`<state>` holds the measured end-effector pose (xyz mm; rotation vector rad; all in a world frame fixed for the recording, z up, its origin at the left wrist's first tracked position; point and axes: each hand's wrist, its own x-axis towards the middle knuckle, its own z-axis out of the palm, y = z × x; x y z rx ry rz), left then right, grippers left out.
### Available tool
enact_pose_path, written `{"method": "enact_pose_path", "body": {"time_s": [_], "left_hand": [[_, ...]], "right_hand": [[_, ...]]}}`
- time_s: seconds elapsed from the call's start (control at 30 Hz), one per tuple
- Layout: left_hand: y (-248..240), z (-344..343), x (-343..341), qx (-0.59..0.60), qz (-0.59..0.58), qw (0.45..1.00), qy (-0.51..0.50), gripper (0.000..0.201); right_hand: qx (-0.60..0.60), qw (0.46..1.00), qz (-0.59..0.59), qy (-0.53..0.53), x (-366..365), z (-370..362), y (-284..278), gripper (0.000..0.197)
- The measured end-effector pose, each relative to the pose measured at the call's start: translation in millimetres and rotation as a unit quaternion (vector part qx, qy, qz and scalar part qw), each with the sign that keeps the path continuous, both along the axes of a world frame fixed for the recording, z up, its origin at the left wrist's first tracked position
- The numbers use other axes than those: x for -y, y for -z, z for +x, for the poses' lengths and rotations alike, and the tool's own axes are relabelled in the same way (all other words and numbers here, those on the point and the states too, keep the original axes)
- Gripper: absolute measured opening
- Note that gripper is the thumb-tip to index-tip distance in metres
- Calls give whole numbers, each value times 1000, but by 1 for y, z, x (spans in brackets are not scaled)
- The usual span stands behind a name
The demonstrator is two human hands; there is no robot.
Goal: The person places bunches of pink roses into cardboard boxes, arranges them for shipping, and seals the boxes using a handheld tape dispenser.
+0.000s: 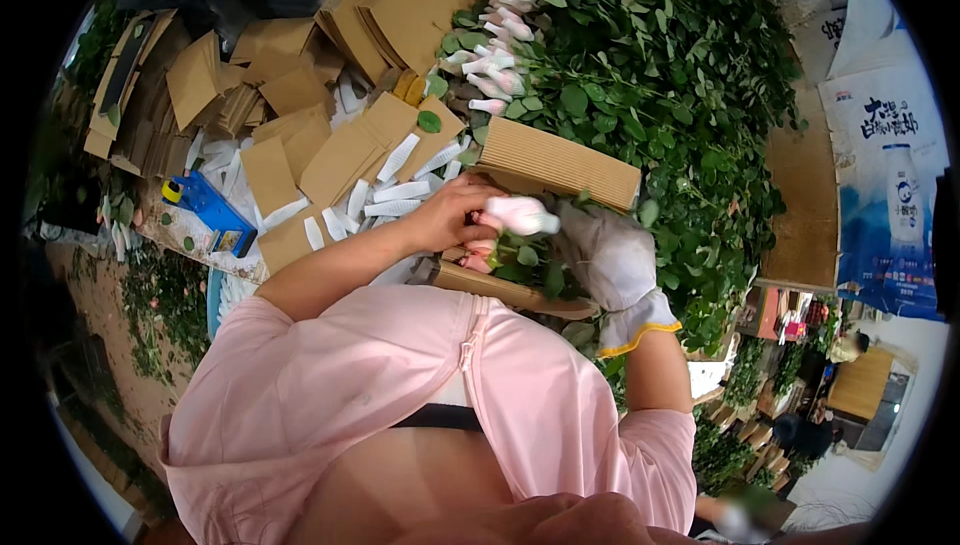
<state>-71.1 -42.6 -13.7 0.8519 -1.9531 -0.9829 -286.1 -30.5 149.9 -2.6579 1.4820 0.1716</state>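
Bare left hand [455, 215]: fingers curled against the near end of a pink rose bud in a white mesh sleeve [522, 215]; can't tell if they're clenched on it. Bud sits between the hands, over tan corrugated cardboard packaging [560, 160] holding green leaves [522, 257]. Right hand in a grey-white, yellow-cuffed glove [612, 260] is just beside; fingertips hidden, grip can't be told.
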Motion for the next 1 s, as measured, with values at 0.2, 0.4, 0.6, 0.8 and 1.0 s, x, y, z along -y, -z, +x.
{"method": "enact_pose_path", "body": {"time_s": [0.2,0.4,0.6,0.8,1.0], "left_hand": [[-6,-2,-2,47,-11,999,9,36],[3,-3,-5,73,15,997,-11,32],[-15,5,1,86,1,996,29,28],[-66,17,-1,73,16,997,-4,28],[-88,-1,-9,171,-101,978,60,19]], "right_hand": [[-85,995,46,-20,10,-5,53,17],[-92,994,59,31,9,-22,47,19],[-53,995,-81,15,-6,-21,-9,30],[-11,995,-88,-34,-16,-5,8,30],[-17,995,-81,-63,-20,15,11,20]]}}
